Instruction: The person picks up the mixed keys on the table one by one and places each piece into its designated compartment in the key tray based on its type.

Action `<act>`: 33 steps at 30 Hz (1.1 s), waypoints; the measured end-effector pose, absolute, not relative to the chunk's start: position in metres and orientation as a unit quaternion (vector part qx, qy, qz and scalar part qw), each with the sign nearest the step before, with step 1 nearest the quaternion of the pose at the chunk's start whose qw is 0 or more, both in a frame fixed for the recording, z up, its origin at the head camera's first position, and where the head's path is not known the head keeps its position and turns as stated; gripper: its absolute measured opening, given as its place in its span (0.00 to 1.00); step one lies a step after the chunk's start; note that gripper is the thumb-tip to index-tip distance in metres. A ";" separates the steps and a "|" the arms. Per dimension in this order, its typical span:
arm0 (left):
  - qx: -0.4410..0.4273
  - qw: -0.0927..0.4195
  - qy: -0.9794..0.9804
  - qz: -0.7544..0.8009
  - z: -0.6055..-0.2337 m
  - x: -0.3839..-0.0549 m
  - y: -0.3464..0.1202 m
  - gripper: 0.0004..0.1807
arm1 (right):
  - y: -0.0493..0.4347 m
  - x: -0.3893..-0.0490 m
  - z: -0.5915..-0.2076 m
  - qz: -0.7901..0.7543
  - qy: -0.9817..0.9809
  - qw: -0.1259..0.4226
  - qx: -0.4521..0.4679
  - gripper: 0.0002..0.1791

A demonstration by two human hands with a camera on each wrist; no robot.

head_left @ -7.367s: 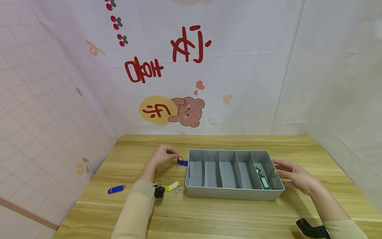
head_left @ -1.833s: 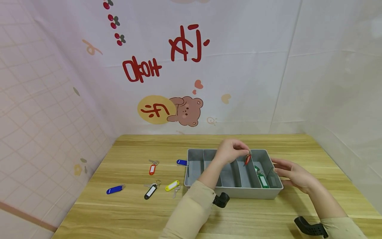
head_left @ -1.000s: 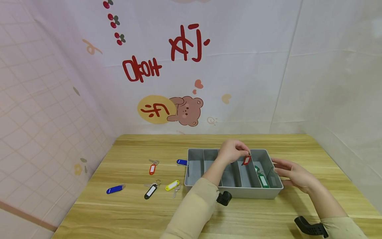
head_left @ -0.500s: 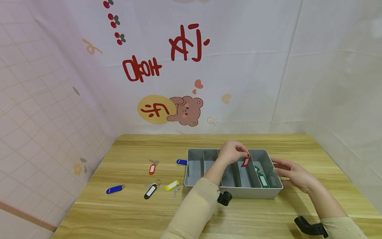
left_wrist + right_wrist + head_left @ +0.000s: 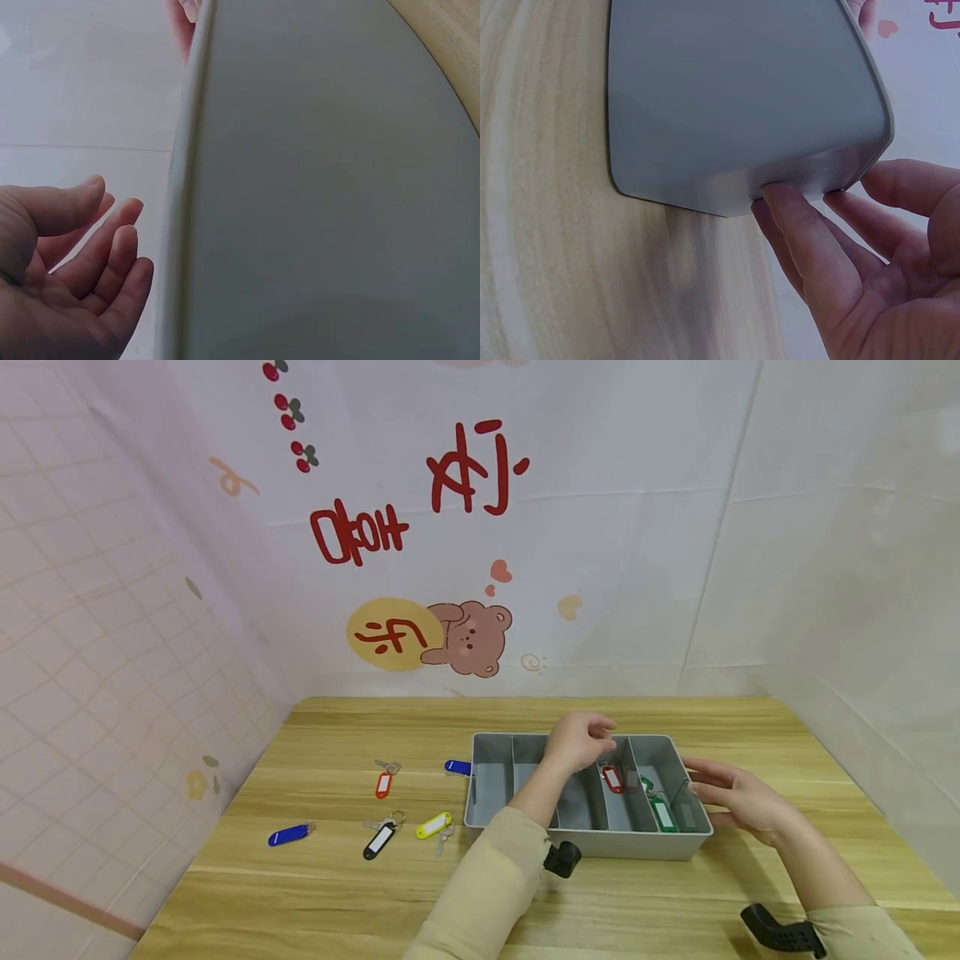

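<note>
My left hand point(image 5: 581, 741) hovers above the grey divided box point(image 5: 592, 846), its fingers loosely curved around nothing. Below it, a red key tag point(image 5: 612, 779) lies in the compartment second from the right. In the left wrist view the left hand point(image 5: 79, 270) shows an empty palm beside the box's rim. At the box's right end my right hand point(image 5: 738, 797) touches the outer wall with extended fingers, thumb at the rim; the right wrist view shows the fingers point(image 5: 802, 232) against that wall. Green key tags point(image 5: 662, 814) lie in the rightmost compartment.
Left of the box on the wooden table point(image 5: 300, 910) lie a red key tag point(image 5: 384, 785), a black one point(image 5: 379, 841), a yellow one point(image 5: 433, 826) and a blue one point(image 5: 288, 835), with keys by several. Another blue tag point(image 5: 457, 767) sits against the box's left end.
My left hand earlier sorted through tags left of the box, then carried a red key tag over it. Now it has let the tag go into the compartment. The right hand stays put.
</note>
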State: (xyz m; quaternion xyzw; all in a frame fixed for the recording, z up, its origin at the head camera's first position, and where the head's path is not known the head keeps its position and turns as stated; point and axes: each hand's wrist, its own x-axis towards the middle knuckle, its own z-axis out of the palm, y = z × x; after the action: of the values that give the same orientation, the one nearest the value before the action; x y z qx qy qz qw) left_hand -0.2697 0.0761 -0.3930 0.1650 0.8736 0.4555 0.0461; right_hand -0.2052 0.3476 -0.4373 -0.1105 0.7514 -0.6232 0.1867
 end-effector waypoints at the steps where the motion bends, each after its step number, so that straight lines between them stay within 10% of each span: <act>1: 0.165 0.048 0.872 0.459 -0.393 -0.269 0.076 0.14 | 0.347 -0.205 -0.437 -0.622 0.752 0.188 -0.109 0.35; 33: 0.232 0.012 0.864 0.447 -0.388 -0.251 0.063 0.23 | 0.347 -0.205 -0.437 -0.623 0.752 0.187 -0.105 0.35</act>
State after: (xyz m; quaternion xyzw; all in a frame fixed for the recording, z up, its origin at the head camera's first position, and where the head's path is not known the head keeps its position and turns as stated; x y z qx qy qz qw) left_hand -0.2507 0.0629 -0.3881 0.2325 0.8639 0.4466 0.0116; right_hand -0.2051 0.3468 -0.4366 -0.1054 0.7521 -0.6232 0.1868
